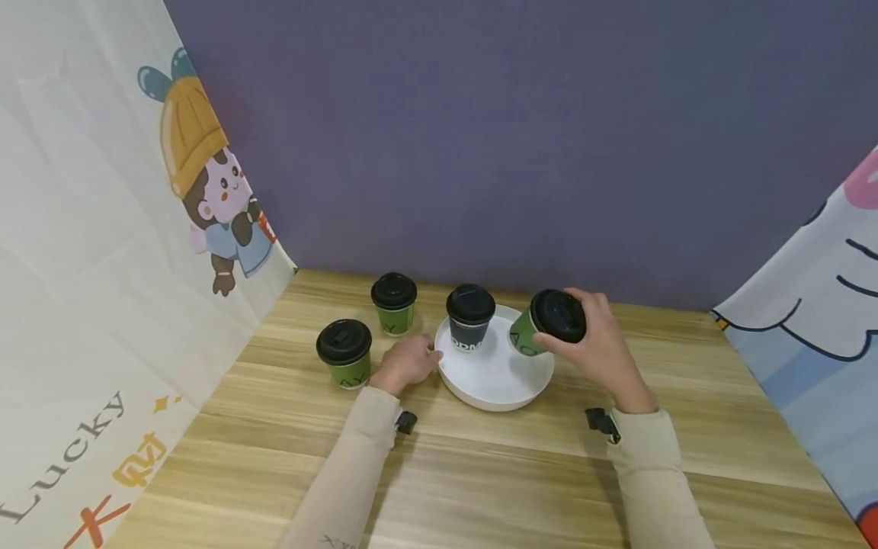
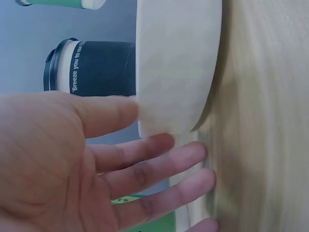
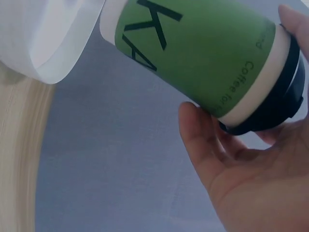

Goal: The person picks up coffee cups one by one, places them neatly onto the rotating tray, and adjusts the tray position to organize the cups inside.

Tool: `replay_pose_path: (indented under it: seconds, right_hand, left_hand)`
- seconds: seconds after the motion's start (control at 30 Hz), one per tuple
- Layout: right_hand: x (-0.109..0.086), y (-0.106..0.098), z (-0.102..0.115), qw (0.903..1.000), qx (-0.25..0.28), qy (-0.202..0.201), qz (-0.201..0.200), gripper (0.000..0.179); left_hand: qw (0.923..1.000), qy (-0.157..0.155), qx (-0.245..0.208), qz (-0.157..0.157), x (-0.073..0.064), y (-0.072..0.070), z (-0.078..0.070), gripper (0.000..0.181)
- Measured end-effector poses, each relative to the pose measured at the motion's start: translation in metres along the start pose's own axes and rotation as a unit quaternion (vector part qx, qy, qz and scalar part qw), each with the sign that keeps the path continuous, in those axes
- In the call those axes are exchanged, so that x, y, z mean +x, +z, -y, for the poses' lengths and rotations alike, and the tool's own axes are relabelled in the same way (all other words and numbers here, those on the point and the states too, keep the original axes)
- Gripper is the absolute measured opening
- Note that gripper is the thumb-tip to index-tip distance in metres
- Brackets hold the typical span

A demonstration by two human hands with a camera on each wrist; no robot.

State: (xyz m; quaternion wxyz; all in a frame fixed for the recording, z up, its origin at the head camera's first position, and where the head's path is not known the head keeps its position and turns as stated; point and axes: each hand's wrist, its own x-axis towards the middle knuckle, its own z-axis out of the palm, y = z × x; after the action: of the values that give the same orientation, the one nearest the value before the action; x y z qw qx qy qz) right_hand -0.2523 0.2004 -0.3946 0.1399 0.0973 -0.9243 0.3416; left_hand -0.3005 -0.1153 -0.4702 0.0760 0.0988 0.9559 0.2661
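Observation:
My right hand (image 1: 598, 347) holds a green paper coffee cup (image 3: 193, 53) by its black lid end, thumb and fingers around it. That cup leans over the right part of a round white tray (image 1: 490, 385); its lower end is close to the tray's rim in the right wrist view. A dark paper coffee cup (image 1: 469, 320) with a black lid stands upright in the tray. At the tray's left side is my left hand (image 1: 409, 362), its thumb and index finger touching the wall while the other fingers (image 2: 159, 171) extend fairly straight.
Two more green coffee cups with black lids stand left of the tray, one farther back (image 1: 395, 305) and one nearer (image 1: 345, 354). A grey-blue panel (image 1: 480, 137) rises behind the wooden table (image 1: 494, 473); printed cloths hang on both sides.

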Motion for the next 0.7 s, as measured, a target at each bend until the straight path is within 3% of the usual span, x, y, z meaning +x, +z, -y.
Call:
replay_pose_path:
  seconds: [0.2, 0.33, 0.7]
  right_hand:
    - [0.016, 0.0, -0.004, 0.9985, -0.003, -0.038, 0.04, 0.095]
    - [0.016, 0.005, -0.002, 0.9969, -0.004, -0.052, 0.06, 0.095]
    - [0.015, 0.023, 0.002, 0.994, -0.012, -0.088, 0.064, 0.095]
  left_hand:
    - [0.9991, -0.03, -0.003, -0.029, 0.014, 0.006, -0.008, 0.024]
    - [0.9985, -0.033, -0.008, -0.044, 0.017, 0.009, -0.009, 0.022]
    - [0.9948, -0.052, -0.04, -0.078, 0.02, 0.013, -0.014, 0.023]
